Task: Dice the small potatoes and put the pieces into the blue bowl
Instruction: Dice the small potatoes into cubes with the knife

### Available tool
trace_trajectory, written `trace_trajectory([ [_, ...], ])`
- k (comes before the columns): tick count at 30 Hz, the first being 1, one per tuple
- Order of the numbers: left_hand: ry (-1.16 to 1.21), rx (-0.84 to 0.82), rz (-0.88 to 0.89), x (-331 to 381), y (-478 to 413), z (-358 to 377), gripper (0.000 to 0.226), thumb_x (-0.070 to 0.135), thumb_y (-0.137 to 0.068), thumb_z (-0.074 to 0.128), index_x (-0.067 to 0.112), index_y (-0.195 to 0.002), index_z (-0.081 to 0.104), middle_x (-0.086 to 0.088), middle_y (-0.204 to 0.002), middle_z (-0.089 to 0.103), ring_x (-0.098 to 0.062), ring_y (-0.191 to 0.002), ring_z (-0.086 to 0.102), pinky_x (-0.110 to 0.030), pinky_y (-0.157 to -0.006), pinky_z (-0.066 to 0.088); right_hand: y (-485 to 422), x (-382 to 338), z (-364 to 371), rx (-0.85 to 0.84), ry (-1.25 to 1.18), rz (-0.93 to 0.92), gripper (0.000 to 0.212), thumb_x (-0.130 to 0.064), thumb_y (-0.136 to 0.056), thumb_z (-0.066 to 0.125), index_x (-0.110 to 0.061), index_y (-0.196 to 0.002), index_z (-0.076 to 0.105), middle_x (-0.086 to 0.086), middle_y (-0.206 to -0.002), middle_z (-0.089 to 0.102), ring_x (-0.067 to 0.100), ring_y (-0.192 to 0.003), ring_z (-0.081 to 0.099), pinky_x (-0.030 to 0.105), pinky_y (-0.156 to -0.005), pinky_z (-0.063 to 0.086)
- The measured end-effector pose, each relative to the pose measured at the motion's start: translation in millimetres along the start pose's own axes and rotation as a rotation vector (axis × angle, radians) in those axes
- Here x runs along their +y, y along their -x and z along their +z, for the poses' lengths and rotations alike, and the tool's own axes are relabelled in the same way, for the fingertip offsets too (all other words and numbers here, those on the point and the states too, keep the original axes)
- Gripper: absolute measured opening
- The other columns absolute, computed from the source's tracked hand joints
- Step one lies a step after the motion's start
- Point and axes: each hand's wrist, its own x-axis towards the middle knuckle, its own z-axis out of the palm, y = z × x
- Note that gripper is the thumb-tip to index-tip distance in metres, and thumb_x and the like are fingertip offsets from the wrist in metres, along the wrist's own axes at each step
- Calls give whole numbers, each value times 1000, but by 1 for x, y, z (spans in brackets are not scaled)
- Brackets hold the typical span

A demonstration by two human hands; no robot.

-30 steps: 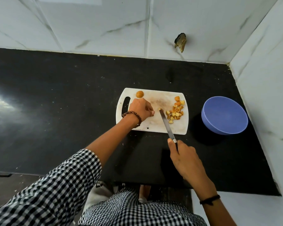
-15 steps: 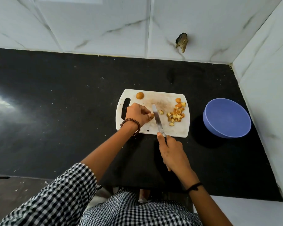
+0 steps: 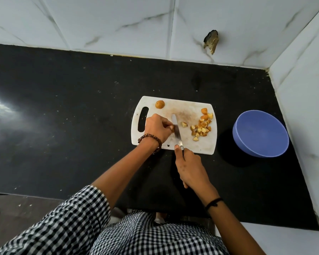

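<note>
Diced potatoes [image 3: 201, 129] — right edge of cutting board [image 3: 190, 108]

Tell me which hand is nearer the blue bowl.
Right. The right hand holds the knife left of the bowl; the left hand pinches a potato farther left, on the board.

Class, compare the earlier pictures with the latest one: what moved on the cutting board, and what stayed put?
The right hand has carried the knife leftward from the diced pile to the potato piece that the left hand pinches. The whole potato, the board and the blue bowl stayed put.
</note>
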Motion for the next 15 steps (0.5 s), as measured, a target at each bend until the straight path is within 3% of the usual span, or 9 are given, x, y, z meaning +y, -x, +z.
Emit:
trace_trajectory([
  [4, 17, 9, 2, -3, 0, 1, 12, 11, -84, 70, 9, -95, 76, -2, -91, 74, -6, -81, 63, -16, -77, 50, -10, -5, 3, 24, 29, -32, 51, -56, -104, 25, -14, -92, 51, 17, -95, 65, 20, -45, 59, 27, -43, 45],
  [6, 26, 17, -4, -5, 0, 2, 12, 12, -85, 70, 10, -95, 76, -1, -90, 73, -7, -82, 64, -19, -79, 52, -13, -8, 5, 32, 57, -44, 51, -55, -104, 24, -13, -94, 51, 16, -94, 64, 23, -53, 61, 31, -48, 51],
  [10, 62, 49, -29, -5, 3, 4, 11, 11, -85, 69, 10, -95, 75, 0, -88, 72, -7, -81, 63, -16, -75, 50, -11, -7, 8, 41, 133, -58, 48, -53, -105, 24, -14, -101, 51, 10, -97, 60, 33, -78, 68, 48, -75, 59],
  [15, 95, 48, -54, -6, 2, 5, 12, 11, -84, 71, 9, -95, 75, -1, -89, 72, -8, -82, 64, -14, -74, 51, 1, 0, 13, 55, 230, -52, 50, -49, -106, 24, -8, -116, 51, 7, -96, 49, 35, -92, 65, 52, -82, 57],
])
